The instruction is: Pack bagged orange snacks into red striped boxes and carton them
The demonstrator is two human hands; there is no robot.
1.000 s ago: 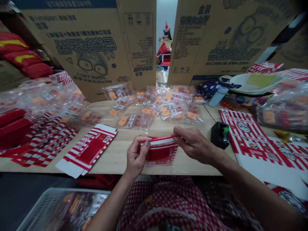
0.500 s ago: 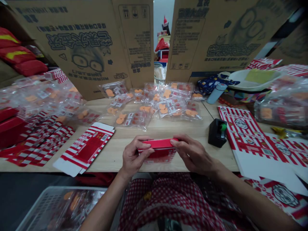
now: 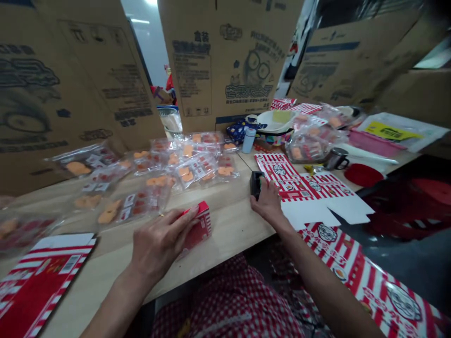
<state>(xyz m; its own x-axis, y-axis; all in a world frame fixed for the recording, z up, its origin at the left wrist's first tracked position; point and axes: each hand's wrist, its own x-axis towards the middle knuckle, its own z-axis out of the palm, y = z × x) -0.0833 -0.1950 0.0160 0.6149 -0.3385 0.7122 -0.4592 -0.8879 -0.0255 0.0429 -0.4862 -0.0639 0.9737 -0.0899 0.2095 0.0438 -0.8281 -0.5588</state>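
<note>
Left hand [image 3: 160, 244] clasps a small red-and-white striped cardboard box [image 3: 199, 226] (near the wooden table [image 3: 234, 218] edge). Right hand [image 3: 269, 205], fingers curled, touches a black tape dispenser [image 3: 256, 182] farther right; grip unclear.

Chinese print is borne by the cardboard box [image 3: 225, 61], "盒装" legible; lettering on the red carton [image 3: 199, 226] is blurred.

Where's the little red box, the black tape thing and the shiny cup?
small red striped box [image 3: 202, 224]: head view, its striped end face.
black tape dispenser [image 3: 256, 182]: head view, its top.
metal mug [image 3: 335, 159]: head view, its side wall.
</note>
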